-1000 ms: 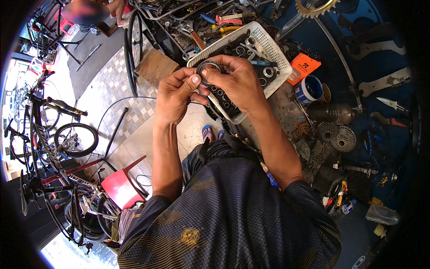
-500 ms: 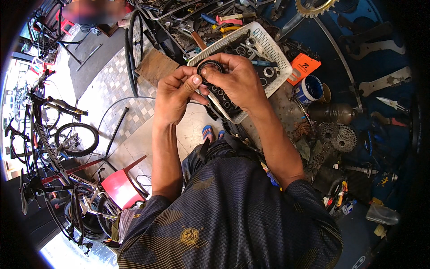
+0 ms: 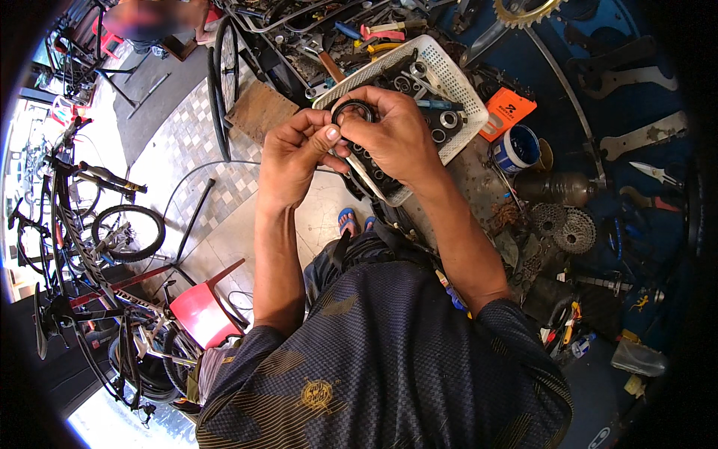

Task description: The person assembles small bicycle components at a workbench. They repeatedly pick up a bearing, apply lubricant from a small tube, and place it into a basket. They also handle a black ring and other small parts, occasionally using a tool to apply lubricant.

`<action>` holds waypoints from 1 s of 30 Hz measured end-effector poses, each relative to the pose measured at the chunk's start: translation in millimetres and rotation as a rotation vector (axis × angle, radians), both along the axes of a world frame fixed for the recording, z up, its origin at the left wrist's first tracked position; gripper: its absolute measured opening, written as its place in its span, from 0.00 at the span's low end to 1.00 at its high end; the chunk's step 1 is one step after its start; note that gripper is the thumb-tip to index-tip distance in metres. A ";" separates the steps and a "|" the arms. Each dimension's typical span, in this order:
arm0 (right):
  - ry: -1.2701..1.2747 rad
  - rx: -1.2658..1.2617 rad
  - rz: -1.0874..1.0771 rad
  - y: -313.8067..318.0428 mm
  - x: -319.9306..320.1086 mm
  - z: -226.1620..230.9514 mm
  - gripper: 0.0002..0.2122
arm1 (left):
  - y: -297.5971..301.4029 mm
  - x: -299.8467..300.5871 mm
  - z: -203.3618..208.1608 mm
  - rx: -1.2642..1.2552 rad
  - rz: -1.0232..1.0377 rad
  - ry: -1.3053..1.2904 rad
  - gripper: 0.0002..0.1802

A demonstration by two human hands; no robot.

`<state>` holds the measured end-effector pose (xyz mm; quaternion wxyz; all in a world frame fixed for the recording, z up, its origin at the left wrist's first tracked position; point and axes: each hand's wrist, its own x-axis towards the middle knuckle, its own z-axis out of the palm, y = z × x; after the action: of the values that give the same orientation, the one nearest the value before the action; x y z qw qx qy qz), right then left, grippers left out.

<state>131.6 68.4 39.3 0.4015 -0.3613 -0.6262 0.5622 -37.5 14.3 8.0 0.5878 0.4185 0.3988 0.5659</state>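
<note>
A: Where's the part?
B: Black ring, up in both hands. In this view it overlaps the left rim of the white basket; height above it, can't tell.
A: Hands?
B: Together on the ring. Left hand pinches its left side, thumb and fingertips. Right hand has the thumb at the ring's inside, fingers curled over the far edge.
A: Room?
B: Left side is widest: tiled floor runs from the left forearm out to the bikes, red chair near that elbow. Right is tight: basket wall just beyond the right hand, then orange box and blue tub on the table.
A: Far side?
B: Basket interior, loose metal rings and sockets inside. Wooden board sits just outside, beyond the left hand.
</note>
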 end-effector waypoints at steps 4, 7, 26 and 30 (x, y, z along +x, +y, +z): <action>-0.024 0.010 -0.026 -1.1 -1.8 0.4 0.10 | 0.1 0.6 -0.8 -0.003 0.002 0.005 0.13; -0.037 0.028 -0.036 -1.8 -1.3 0.3 0.11 | 0.1 0.4 -1.0 -0.008 0.004 0.021 0.13; 0.144 -0.292 0.135 3.8 14.7 -6.0 0.13 | 8.9 -21.9 -6.7 -0.076 -0.145 -0.154 0.15; 0.129 -0.370 0.166 5.8 24.1 -3.3 0.13 | 12.6 -26.3 -9.8 -0.158 -0.236 -0.242 0.14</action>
<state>155.7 74.1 36.0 0.3199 -0.3394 -0.5131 0.7205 -63.9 26.9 -1.8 0.7247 0.3439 0.3165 0.5063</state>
